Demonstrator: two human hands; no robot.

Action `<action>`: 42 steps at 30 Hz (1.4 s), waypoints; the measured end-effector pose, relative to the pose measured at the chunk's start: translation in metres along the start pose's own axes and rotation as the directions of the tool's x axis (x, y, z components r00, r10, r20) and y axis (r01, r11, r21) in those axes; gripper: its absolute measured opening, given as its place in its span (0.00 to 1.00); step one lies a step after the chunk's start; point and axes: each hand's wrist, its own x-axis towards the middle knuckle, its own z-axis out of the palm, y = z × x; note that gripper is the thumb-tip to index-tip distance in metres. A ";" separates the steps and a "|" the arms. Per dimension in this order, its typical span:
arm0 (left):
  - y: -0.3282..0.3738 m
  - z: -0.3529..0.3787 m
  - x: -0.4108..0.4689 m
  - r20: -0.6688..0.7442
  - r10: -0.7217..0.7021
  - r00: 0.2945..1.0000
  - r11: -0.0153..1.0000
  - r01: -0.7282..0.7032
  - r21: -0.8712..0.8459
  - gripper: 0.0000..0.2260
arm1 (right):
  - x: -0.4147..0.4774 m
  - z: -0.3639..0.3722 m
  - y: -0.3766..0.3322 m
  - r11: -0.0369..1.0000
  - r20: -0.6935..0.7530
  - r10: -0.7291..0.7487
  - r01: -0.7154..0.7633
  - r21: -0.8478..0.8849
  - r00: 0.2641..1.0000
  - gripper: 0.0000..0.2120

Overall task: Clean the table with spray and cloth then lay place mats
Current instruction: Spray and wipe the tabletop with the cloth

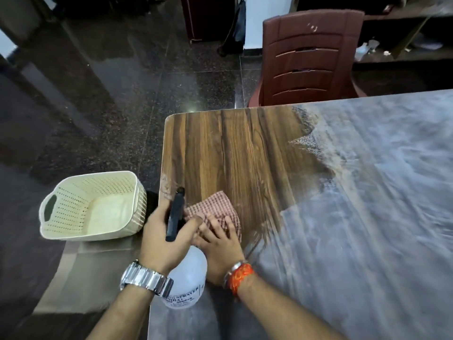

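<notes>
My left hand (163, 238) grips the black head of a white spray bottle (187, 280), held above the table's near left edge. My right hand (219, 244) lies flat with spread fingers on a red-and-white checked cloth (215, 204), pressing it onto the wooden table (235, 153). The left part of the table shows brown wood grain. Its right part looks pale and streaky; I cannot tell whether that is wetness or glare. No place mats are in view.
A cream perforated plastic basket (81, 204) stands on a low surface left of the table. A brown plastic chair (311, 57) sits at the table's far edge. Dark speckled floor lies beyond, with furniture along the back wall.
</notes>
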 end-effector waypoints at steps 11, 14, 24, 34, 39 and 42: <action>-0.055 -0.007 -0.132 0.132 -0.052 0.990 0.996 0.061 -0.067 0.13 | -0.125 0.019 0.009 0.766 -0.105 0.642 -0.631 0.118 0.759 0.30; -0.066 -0.021 -0.162 0.115 -0.010 0.993 1.000 0.009 0.008 0.12 | -0.141 0.028 -0.024 0.744 -0.102 0.668 -0.655 0.132 0.737 0.31; -0.112 -0.049 -0.239 0.173 -0.143 0.974 0.989 0.133 0.068 0.13 | -0.191 0.042 -0.083 0.774 -0.076 0.628 -0.612 0.158 0.774 0.29; -0.093 -0.022 -0.281 0.152 -0.133 0.979 0.988 0.119 0.097 0.11 | -0.230 0.041 -0.074 0.830 -0.013 0.543 -0.534 0.163 0.840 0.28; -0.092 -0.003 -0.290 0.084 -0.154 0.984 0.986 0.148 0.081 0.15 | -0.238 0.039 -0.065 0.850 0.034 0.499 -0.496 0.176 0.866 0.28; -0.100 0.001 -0.294 0.069 -0.202 0.977 0.976 0.196 0.093 0.15 | -0.244 0.036 -0.064 0.856 0.048 0.484 -0.485 0.181 0.873 0.28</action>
